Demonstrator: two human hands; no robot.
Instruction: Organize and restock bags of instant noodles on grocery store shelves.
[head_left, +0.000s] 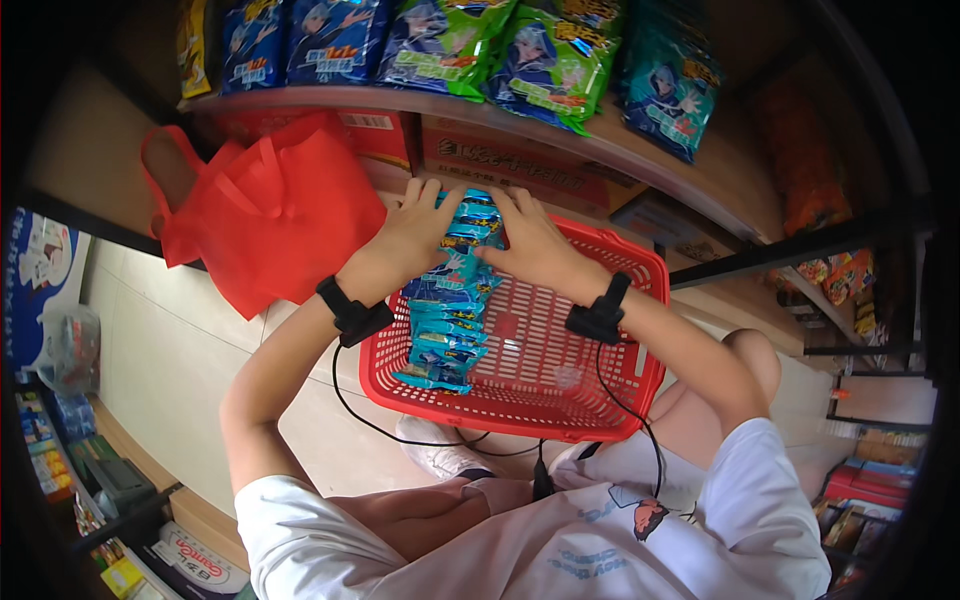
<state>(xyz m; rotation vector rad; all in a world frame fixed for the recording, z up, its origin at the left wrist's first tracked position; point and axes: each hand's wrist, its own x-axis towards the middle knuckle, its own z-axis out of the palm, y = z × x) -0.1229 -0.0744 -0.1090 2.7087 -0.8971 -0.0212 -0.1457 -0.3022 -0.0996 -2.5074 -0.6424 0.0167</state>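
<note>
A red plastic shopping basket (525, 427) stands on the floor before me. Along its left side runs a row of teal snack packets (448, 330), packed close together. At the row's far end, my left hand (409, 236) grips packets from the left and my right hand (536, 244) from the right, the fingertips near the basket's far rim. Both hands press on the same small stack of teal packets (469, 247). The basket's right part shows its bare slotted bottom. Each wrist wears a black strap with a device and cable.
A red fabric bag (292, 217) lies left of the basket. Beyond the basket, a wooden shelf (487, 109) holds blue, green and teal snack bags (667, 97), with cardboard boxes (510, 161) beneath. A metal shelf bar (787, 244) crosses at right. Further shelves stand at lower left.
</note>
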